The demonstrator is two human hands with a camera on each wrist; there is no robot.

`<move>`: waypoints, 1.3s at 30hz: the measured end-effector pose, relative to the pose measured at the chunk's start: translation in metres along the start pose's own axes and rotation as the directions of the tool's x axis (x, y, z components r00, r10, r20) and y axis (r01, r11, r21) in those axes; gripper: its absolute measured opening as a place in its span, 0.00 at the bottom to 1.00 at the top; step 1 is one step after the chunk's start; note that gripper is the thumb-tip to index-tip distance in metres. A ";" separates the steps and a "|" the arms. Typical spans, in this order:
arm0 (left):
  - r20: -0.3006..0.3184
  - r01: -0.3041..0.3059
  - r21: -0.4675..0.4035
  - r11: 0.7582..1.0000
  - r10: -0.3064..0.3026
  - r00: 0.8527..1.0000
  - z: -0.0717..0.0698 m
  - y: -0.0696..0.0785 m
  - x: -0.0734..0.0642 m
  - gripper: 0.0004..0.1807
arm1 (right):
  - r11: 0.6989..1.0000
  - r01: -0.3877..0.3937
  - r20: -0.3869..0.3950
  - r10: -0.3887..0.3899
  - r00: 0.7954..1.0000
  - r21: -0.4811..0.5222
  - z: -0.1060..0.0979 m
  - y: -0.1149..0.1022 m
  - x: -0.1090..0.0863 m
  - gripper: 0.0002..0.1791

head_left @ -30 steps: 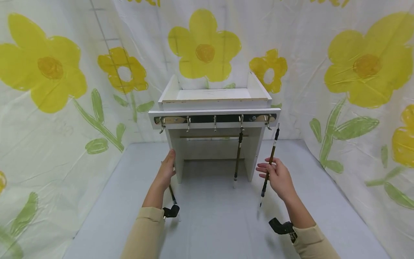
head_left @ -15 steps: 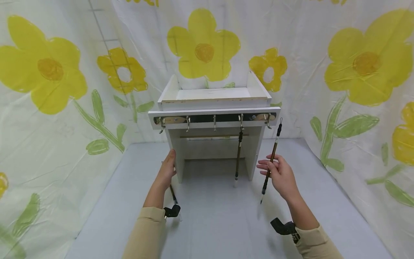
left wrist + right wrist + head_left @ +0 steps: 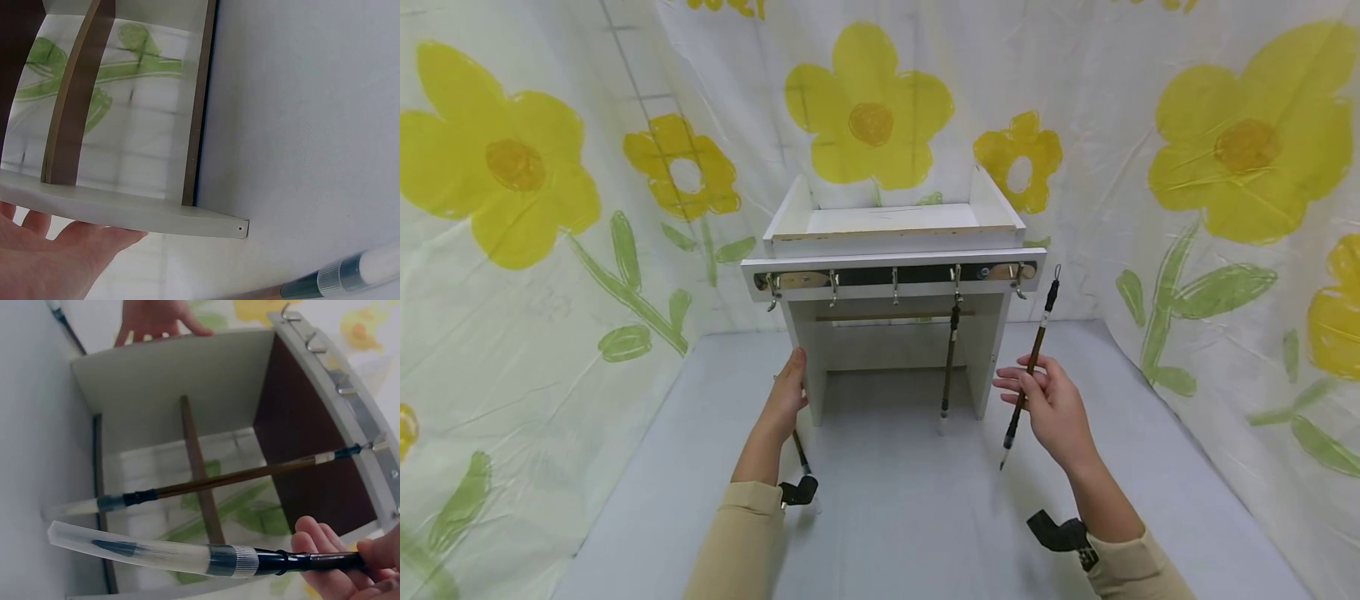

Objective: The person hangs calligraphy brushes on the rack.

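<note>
My right hand [image 3: 1054, 412] pinches a calligraphy brush [image 3: 1036, 350] between thumb and fingers, to the right of a white hook shelf [image 3: 895, 242]. The brush slants, with its hanging loop up and its tip down. In the right wrist view, a clear cap surrounds the brush's bristles [image 3: 169, 555]. A second calligraphy brush [image 3: 950, 367] hangs from the fourth hook from the left. My left hand [image 3: 785, 398] rests against the outside of the left side panel [image 3: 125, 209]. Beside that hand lies another calligraphy brush [image 3: 801, 452], partly hidden by it.
The metal hook rail [image 3: 895, 276] runs across the shelf's front; its other hooks hold nothing. A thin wooden bar [image 3: 891, 316] crosses the inside. Pale cloth covers the table [image 3: 895, 517], and a flowered curtain [image 3: 737, 167] surrounds it.
My right hand has risen slightly with the calligraphy brush, whose loop end has moved up and rightward, tilting the brush more. The left hand and the hanging brush stay in place.
</note>
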State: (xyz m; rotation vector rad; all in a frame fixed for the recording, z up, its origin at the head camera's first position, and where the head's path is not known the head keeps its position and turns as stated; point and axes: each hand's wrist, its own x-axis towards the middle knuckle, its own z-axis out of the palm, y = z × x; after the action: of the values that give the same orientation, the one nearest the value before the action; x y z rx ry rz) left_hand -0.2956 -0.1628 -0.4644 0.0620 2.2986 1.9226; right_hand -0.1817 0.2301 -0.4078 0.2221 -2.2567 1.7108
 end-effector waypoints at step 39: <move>-0.010 -0.038 -0.002 0.999 0.038 0.999 0.000 -0.004 0.000 0.51 | 0.987 0.150 0.135 -0.156 0.979 0.051 0.037 -0.013 -0.004 0.11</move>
State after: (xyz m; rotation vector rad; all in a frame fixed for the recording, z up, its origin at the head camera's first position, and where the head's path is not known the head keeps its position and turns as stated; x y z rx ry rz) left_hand -0.2955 -0.1631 -0.4688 0.0961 2.3182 1.9473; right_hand -0.1795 0.1906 -0.4059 0.5250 -2.2363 1.7088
